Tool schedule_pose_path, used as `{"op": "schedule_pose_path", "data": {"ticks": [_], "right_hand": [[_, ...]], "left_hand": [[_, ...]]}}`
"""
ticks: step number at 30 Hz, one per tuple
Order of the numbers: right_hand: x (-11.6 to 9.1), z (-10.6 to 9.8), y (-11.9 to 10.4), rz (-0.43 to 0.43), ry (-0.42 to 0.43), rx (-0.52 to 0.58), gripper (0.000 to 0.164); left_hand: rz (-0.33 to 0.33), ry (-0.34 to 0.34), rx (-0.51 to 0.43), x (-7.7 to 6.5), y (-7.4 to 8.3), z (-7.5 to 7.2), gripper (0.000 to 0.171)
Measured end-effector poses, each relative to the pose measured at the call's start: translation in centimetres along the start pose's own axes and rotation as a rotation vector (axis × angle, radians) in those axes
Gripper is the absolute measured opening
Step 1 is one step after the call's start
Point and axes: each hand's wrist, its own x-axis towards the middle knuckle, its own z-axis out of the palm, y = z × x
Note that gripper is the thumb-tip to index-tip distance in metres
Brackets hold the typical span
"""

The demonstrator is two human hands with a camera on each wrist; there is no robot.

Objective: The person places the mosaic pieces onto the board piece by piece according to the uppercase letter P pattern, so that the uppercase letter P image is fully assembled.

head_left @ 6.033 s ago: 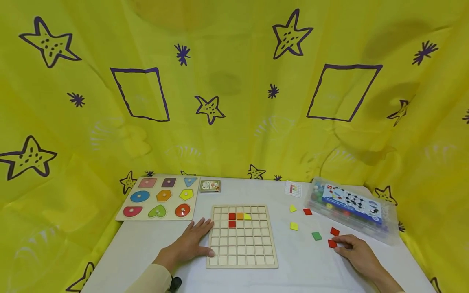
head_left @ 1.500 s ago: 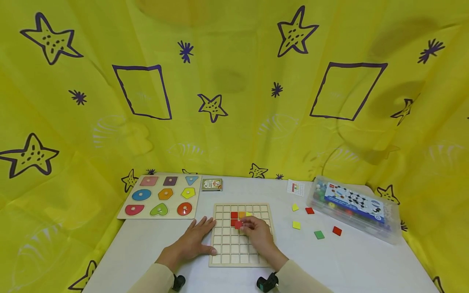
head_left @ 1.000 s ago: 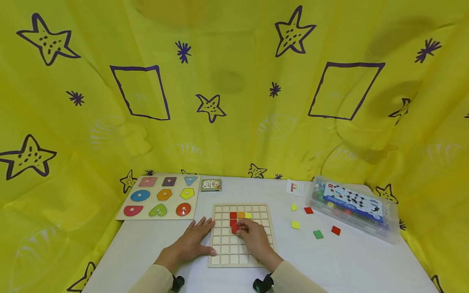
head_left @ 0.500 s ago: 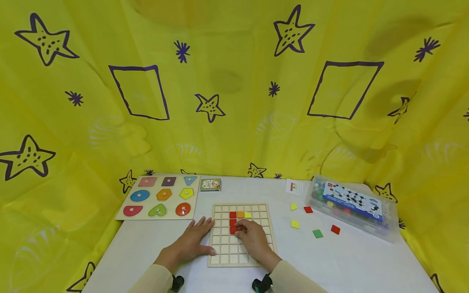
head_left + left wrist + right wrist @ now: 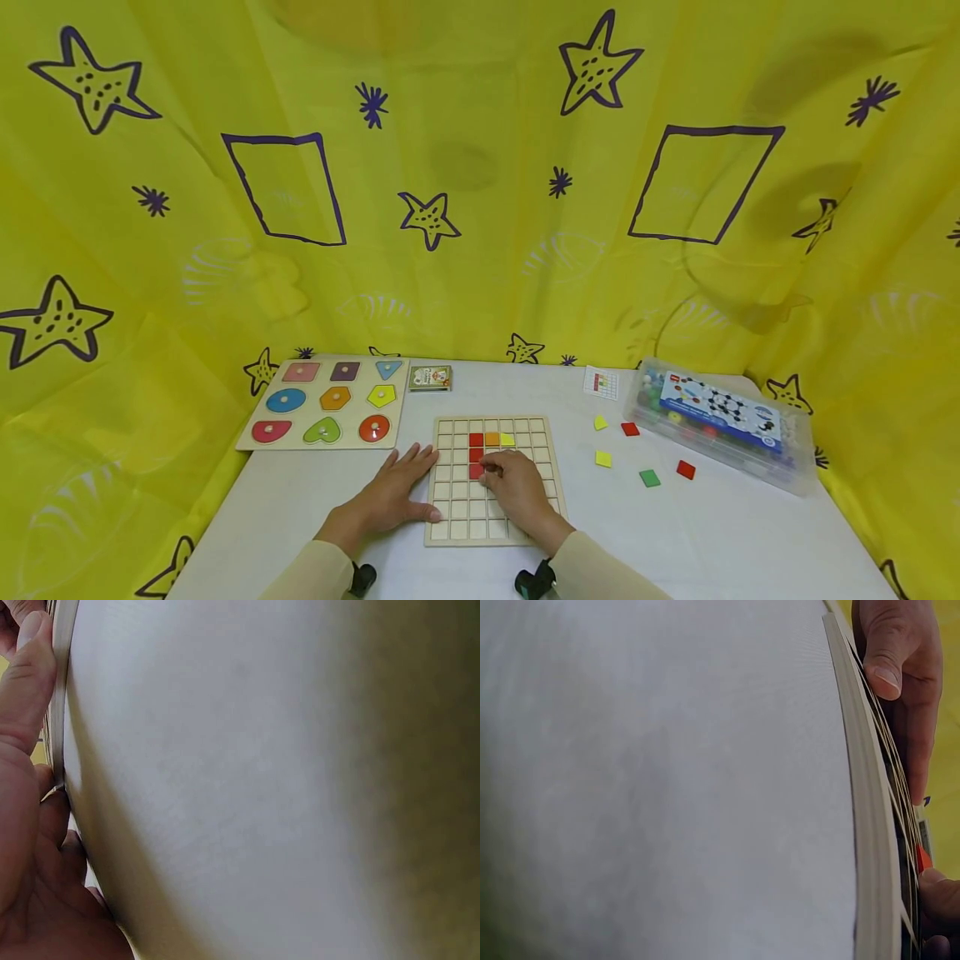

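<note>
A wooden grid board (image 5: 487, 533) lies in the middle of the head view. My left hand (image 5: 386, 500) rests with spread fingers against its left edge, the thumb on the near-left rim. Over the board, my right hand (image 5: 521, 492) pinches a red tile (image 5: 476, 472) at the cell below two other red tiles (image 5: 476, 455). In the right wrist view that red tile (image 5: 924, 859) looks tilted by the thumb. Along the same row as the top red tile sit an orange tile (image 5: 492, 439) and a yellow piece (image 5: 507, 439). My right fingers hide some cells.
Loose red (image 5: 686, 470), green (image 5: 649, 478) and yellow (image 5: 603, 459) pieces lie right of the board. A pattern card (image 5: 602, 383) and a clear plastic box (image 5: 720, 425) are behind them. At back left lie a shape puzzle (image 5: 322, 408) and a small card box (image 5: 431, 378).
My right hand has picked up a red tile from the right side of the table and carried it to the board, below the other red tiles. My left hand has stayed put.
</note>
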Motion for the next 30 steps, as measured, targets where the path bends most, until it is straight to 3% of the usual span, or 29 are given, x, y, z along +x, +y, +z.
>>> {"op": "schedule_pose_path", "data": {"ticks": [11, 19, 30], "right_hand": [[0.0, -0.2, -0.2, 0.029, -0.021, 0.033, 0.02], [0.1, -0.7, -0.1, 0.124, -0.041, 0.202, 0.024], [0.5, -1.4, 0.4, 0.14, -0.031, 0.324, 0.024]], "left_hand": [[-0.006, -0.002, -0.005, -0.1, 0.2, -0.1, 0.103], [-0.01, -0.003, -0.009, 0.0, 0.3, -0.1, 0.102], [-0.008, 0.003, -0.01, -0.1, 0.2, -0.1, 0.102]]}}
